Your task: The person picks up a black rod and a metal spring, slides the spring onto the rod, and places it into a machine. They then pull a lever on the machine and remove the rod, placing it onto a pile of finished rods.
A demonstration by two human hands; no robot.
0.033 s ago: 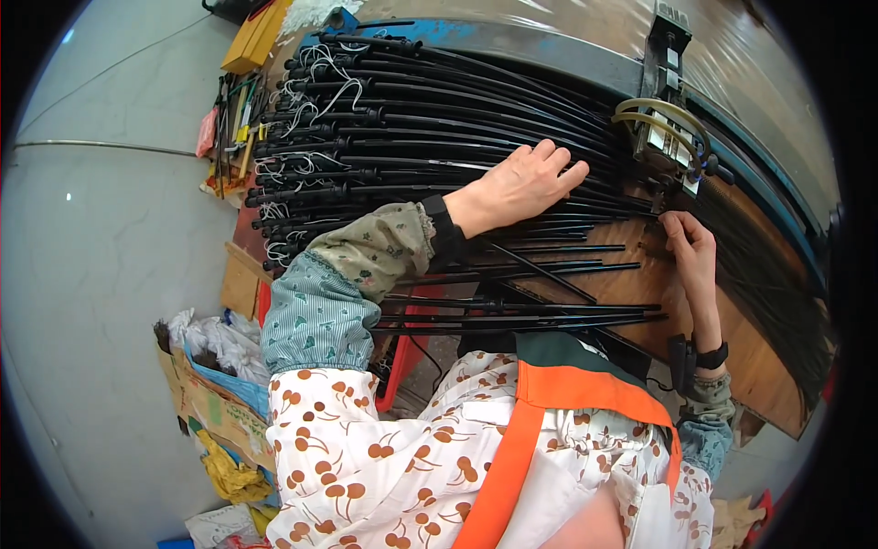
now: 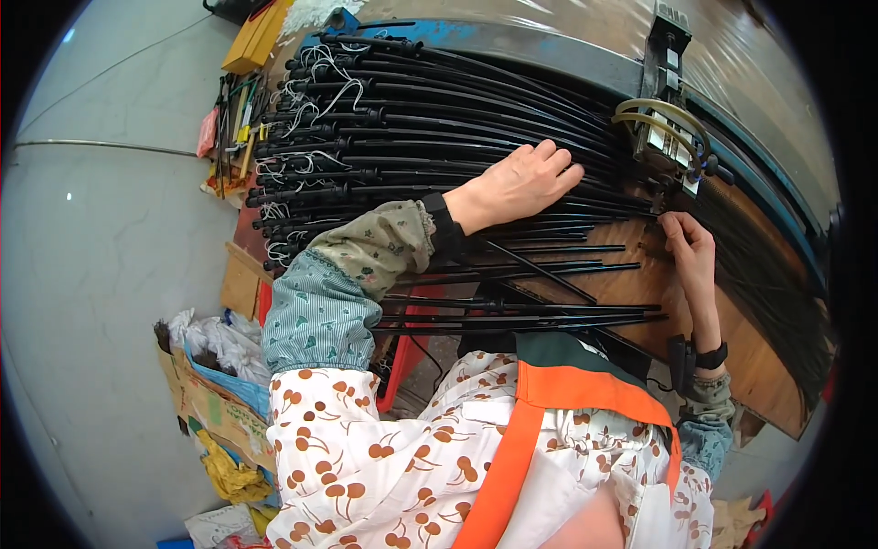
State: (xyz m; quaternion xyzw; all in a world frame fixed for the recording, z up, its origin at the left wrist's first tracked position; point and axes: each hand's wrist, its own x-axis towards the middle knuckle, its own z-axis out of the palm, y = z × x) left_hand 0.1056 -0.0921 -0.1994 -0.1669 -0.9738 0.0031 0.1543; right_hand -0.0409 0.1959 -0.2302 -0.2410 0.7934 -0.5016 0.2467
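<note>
A broad row of long black rods (image 2: 439,134), with black fittings and white cords at their left ends, covers the workbench. My left hand (image 2: 521,186) lies palm down across the middle rods, its fingers curled over them; the fingertips are partly hidden beneath. At the rods' right ends, just below a small clamp-like machine (image 2: 669,146) with yellowish hoses, is my right hand (image 2: 692,245). Its thumb and forefinger are pressed together beside a rod's tip, and whatever lies between them is too small to make out.
Thin dark wires (image 2: 764,284) form a bundle along the bench's right side. Several loose rods (image 2: 549,320) lie near my apron. Tools (image 2: 240,119) and a yellow box (image 2: 258,38) are at the upper left. A cardboard box (image 2: 210,393) with plastic bags stands lower left.
The fingers of my left hand have curled in slightly, the forefinger's tip shifting a little left. My right hand looks the same.
</note>
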